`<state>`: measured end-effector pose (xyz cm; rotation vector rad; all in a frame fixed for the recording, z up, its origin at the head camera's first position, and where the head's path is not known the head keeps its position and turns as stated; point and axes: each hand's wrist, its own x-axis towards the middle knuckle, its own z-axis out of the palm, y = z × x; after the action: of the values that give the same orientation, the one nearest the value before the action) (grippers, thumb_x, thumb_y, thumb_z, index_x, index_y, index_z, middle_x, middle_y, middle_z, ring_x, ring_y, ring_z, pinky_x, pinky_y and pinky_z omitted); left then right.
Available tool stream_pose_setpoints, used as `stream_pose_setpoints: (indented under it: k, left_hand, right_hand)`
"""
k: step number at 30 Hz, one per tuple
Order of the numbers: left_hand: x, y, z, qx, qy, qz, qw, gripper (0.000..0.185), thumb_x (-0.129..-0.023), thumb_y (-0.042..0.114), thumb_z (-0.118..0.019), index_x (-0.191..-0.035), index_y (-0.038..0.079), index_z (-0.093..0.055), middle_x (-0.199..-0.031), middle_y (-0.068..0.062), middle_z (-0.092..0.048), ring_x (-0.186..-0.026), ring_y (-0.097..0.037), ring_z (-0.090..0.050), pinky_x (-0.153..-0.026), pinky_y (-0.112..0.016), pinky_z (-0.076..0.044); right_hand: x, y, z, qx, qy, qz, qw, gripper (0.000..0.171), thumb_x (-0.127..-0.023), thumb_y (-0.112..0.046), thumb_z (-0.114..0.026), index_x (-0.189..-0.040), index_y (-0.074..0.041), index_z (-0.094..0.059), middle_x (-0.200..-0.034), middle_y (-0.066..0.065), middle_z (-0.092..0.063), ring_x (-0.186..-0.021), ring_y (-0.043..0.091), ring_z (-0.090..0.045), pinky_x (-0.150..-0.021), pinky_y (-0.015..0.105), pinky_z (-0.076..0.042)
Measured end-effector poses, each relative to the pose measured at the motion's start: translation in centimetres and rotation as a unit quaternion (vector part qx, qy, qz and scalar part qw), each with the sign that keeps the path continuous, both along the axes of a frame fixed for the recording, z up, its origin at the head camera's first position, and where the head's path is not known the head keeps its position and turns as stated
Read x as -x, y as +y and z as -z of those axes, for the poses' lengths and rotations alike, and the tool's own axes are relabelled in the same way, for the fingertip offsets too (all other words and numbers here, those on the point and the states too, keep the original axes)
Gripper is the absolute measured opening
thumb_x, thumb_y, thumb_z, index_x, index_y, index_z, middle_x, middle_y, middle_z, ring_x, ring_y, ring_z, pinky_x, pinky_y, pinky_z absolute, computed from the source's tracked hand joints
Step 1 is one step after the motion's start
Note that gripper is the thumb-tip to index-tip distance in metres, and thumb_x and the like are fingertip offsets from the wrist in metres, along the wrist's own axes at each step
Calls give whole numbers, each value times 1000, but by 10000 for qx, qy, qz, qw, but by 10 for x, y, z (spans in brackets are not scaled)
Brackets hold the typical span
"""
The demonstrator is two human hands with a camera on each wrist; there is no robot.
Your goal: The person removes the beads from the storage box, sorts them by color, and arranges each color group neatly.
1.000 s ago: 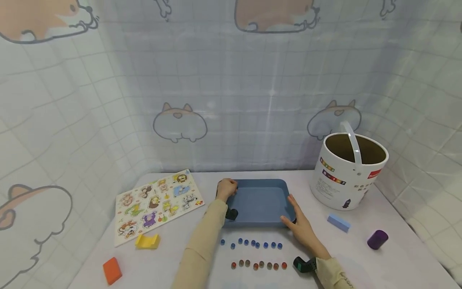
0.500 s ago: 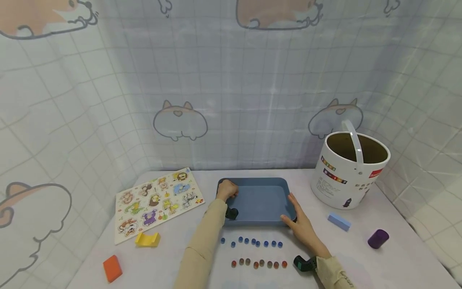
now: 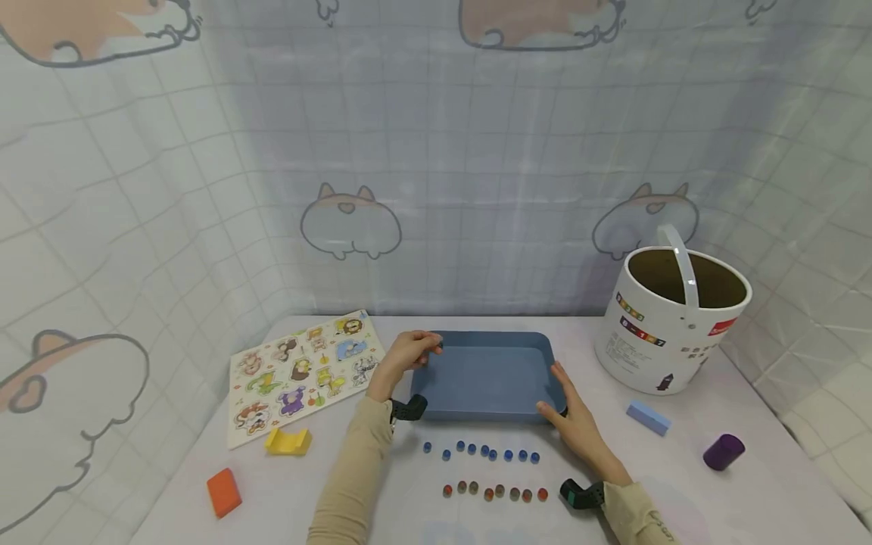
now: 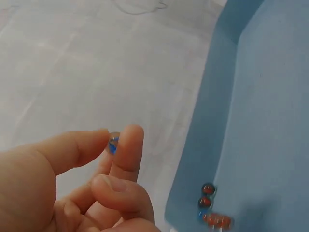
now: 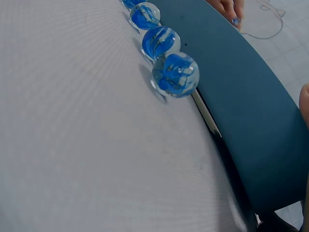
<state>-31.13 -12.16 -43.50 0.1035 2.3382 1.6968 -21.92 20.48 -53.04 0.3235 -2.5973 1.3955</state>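
Note:
My left hand point(image 3: 407, 353) is above the far left corner of the blue-grey tray point(image 3: 487, 414). Between thumb and finger it pinches a clear marble with blue swirls point(image 4: 114, 142). Several reddish-brown marbles point(image 4: 208, 188) and a bit of blue lie inside the tray along its wall in the left wrist view. My right hand point(image 3: 577, 430) touches the tray's near right corner, thumb spread from the extended fingers. In front of the tray are a row of blue marbles point(image 3: 471, 449) and, nearer, a row of reddish and brownish marbles point(image 3: 488, 494). Close blue marbles point(image 5: 175, 75) show in the right wrist view.
Left of the tray lies an animal puzzle board point(image 3: 300, 378), with a yellow block point(image 3: 288, 442) and an orange block point(image 3: 223, 493) nearer. At right stand a white bucket point(image 3: 661, 341), a light-blue block point(image 3: 649, 418) and a purple cylinder point(image 3: 724, 452).
My left hand has come up from the tray's left side and turned, its thumb and fingertips now showing. The right hand keeps its place at the tray's corner. The head view has shifted slightly.

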Motion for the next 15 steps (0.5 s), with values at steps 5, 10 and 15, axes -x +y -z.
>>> stream_pose_setpoints:
  k: [5, 10, 15]
  left_hand:
    - [-19, -19, 2, -285, -33, 179, 9994, 41, -100, 29, -53, -125, -2, -60, -92, -5, -67, -56, -9, -38, -53, -21, -31]
    - [-37, -33, 4, -513, -150, 318, 9981, 43, -101, 28, -52, -129, -4, -57, -95, -5, -67, -55, -7, -36, -53, -22, -29]
    - [-60, -48, 9, -370, -167, 563, 9976, 40, -101, 24, -52, -128, -5, -57, -92, -3, -69, -53, -6, -33, -53, -24, -26]
  right_hand:
    - [0, 1, -1, -63, 6, 1, 10000, 77, -94, -29, -62, -155, -8, -19, -163, 16, -12, -145, 47, -17, -109, 68, -19]
    - [0, 2, -1, -103, -35, 37, 9999, 77, -94, -29, -62, -155, -8, -19, -162, 17, -13, -146, 47, -17, -110, 67, -19]
    - [0, 1, 1, -57, -16, 1, 10000, 77, -94, -28, -62, -155, -8, -20, -163, 16, -13, -146, 47, -17, -109, 67, -19]
